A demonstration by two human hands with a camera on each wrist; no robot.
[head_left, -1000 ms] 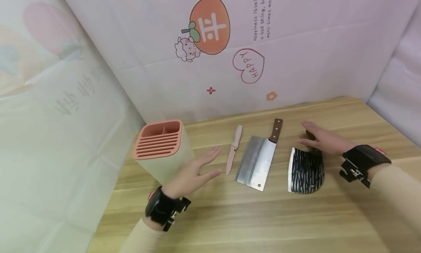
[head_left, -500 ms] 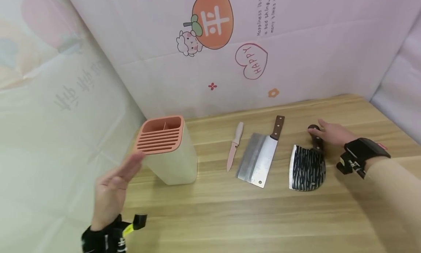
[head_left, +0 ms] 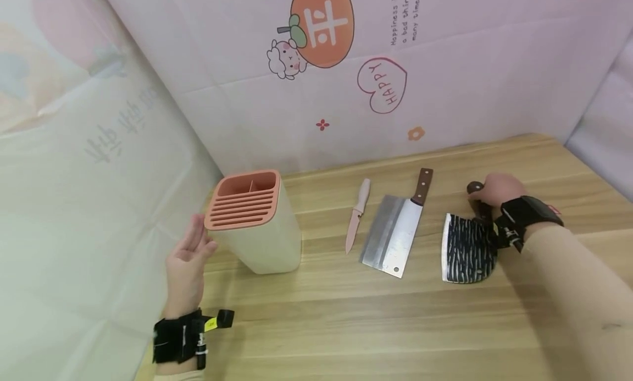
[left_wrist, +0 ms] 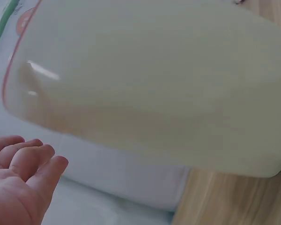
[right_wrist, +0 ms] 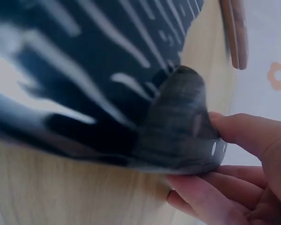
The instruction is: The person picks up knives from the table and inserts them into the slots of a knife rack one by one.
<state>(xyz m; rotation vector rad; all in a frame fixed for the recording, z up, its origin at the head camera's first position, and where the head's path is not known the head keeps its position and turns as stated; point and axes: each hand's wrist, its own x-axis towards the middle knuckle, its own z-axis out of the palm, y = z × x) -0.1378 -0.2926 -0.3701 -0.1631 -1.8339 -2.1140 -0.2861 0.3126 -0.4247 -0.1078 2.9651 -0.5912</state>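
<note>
On my feeds, the person's right hand [head_left: 500, 189] has a grip on the brown handle [head_left: 481, 208] of the black cleaver [head_left: 470, 250], back of the hand up, forearm slanting in from the lower right. That cleaver's at the right end of the row over the wood table [head_left: 356, 331], with the silver cleaver [head_left: 395, 235] next over and the pink knife [head_left: 357, 216] beyond. Left hand [head_left: 185, 257] is up beside the left side of the knife holder [head_left: 277, 243], fingers relaxed and slightly bent.

Head cam alone, I couldn't judge the gap there; left wrist cam shows the fingertips near the holder's wall but apart from it. That cam only gets me plain wall, though, while the head cam has the slots [head_left: 242, 208] on top. Right wrist cam's handy: thumb [right_wrist: 253, 133] on one side, fingers [right_wrist: 201, 192] on the other, mostly hidden from the head cam. Can't tell if the blade touches the table.
</note>
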